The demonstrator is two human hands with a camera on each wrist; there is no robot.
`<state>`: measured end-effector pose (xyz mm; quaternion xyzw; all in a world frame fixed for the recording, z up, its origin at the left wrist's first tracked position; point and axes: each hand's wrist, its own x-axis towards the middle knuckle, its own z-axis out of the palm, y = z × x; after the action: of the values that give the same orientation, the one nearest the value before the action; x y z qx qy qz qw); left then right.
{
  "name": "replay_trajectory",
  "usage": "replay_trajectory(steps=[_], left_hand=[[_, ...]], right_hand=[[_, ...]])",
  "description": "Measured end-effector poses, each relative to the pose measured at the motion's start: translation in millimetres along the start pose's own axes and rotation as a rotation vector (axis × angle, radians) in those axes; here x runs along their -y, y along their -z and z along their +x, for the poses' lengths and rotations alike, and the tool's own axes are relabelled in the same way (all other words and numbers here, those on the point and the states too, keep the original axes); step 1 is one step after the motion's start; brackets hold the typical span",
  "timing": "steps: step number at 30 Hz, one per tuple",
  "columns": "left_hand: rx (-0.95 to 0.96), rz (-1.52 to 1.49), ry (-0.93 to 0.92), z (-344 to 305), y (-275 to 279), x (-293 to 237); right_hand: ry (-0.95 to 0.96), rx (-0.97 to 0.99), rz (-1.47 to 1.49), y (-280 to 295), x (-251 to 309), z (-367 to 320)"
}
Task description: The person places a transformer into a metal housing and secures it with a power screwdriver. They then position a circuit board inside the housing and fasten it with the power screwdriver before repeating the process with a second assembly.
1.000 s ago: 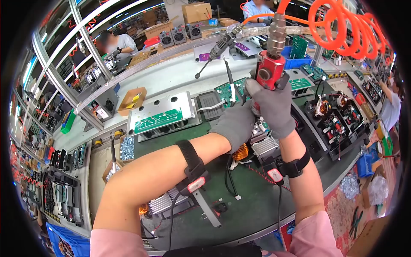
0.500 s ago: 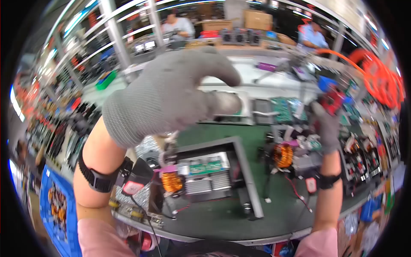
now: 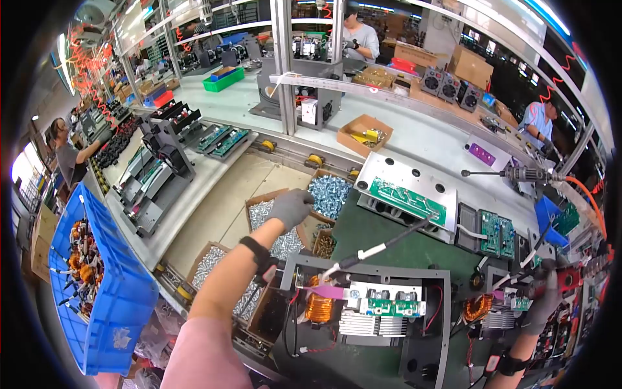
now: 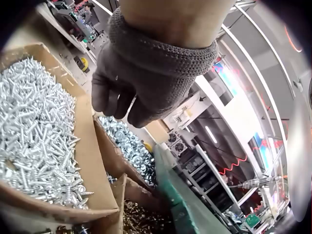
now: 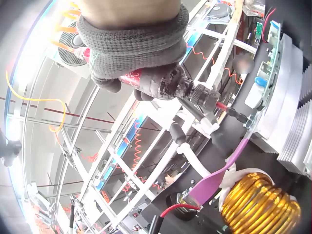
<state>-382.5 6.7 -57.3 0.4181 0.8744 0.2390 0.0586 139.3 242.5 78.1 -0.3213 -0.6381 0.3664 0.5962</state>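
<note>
My gloved left hand (image 3: 291, 209) is above the boxes of small hardware, between silver screws (image 3: 285, 245) and bluish metal fasteners (image 3: 330, 194). In the left wrist view that hand (image 4: 141, 80) has loosely bent fingers, with nothing visible in them. The right hand (image 3: 543, 301) grips a red power driver (image 3: 570, 280). Seen from the right wrist, this hand (image 5: 139, 58) wraps round the driver (image 5: 161, 82); its bit is at a fastener (image 5: 249, 121) beside the purple strip (image 5: 214, 185) and heatsink (image 5: 292, 97). A copper coil (image 5: 261, 204) is below.
A grey open housing (image 3: 447, 318) with a board and heatsink stands in front. The blue crate (image 3: 120, 305) of coils is at left. A white cable (image 3: 369, 251) crosses above the housing; a second driver (image 3: 525, 174) hangs at the upper right.
The view has turned left. My left hand has come away from the red driver and moved left to the fastener boxes; the right hand still grips the driver.
</note>
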Motion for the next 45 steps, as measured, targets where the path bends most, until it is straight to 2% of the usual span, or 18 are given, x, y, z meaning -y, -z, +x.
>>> replay_trajectory(steps=[2, 4, 7, 12, 14, 20, 26, 28, 30, 31, 34, 36, 38, 40, 41, 42, 44, 45], left_hand=[[0.137, -0.022, 0.051, 17, -12, -6], [0.168, -0.019, -0.004, 22, -24, -13], [0.421, 0.075, -0.115, 8, -29, -38], [0.379, 0.007, -0.108, -18, -39, -38], [0.211, -0.058, -0.105, -31, -57, -39], [0.331, -0.028, -0.066, -42, -55, -64], [0.31, 0.239, -0.383, -63, -70, -61], [0.562, 0.303, -0.38, -69, -63, -69], [0.682, 0.202, -0.274, -71, -60, -74], [0.675, 0.168, -0.297, -70, -70, -69], [0.598, 0.028, -0.302, -72, -79, -62], [0.527, -0.147, -0.273, -70, -78, -55], [0.388, -0.283, -0.248, -73, -72, -49], [0.447, -0.9, 0.251, -77, -37, -59], [0.484, -1.094, 0.278, -74, -39, -44], [0.478, -1.095, 0.279, -75, -44, -35], [0.334, -1.431, -0.09, -80, -50, -21], [0.275, -1.078, -0.254, -89, -27, -31]], right_hand=[[0.008, 0.037, -0.013, -1, 4, -2], [-0.004, -0.033, -0.02, 0, 0, -1], [-0.02, -0.086, -0.01, -5, 4, -3], [0.029, -0.129, -0.098, 4, -7, 0], [0.013, -0.099, -0.098, 10, -8, 1], [-0.116, -0.177, -0.103, 41, -20, 16], [-0.14, -0.158, -0.163, 70, -29, 26], [-0.12, -0.164, -0.162, 75, -30, 27], [-0.164, -0.12, -0.171, 80, -30, 31], [0.119, -0.186, -0.177, 70, -43, 32], [0.027, -0.163, -0.027, 64, -38, 37], [0.014, -0.011, -0.052, 50, -14, 36], [0.011, -0.083, -0.101, 46, 2, 40], [0.016, -0.105, -0.008, 67, 13, 47], [0.011, -0.129, 0.082, 75, 22, 49], [0.069, -0.157, 0.107, 69, 45, 39], [0.123, 0.079, 0.183, 91, 70, 22], [0.167, 0.122, 0.217, 86, 87, 7]])
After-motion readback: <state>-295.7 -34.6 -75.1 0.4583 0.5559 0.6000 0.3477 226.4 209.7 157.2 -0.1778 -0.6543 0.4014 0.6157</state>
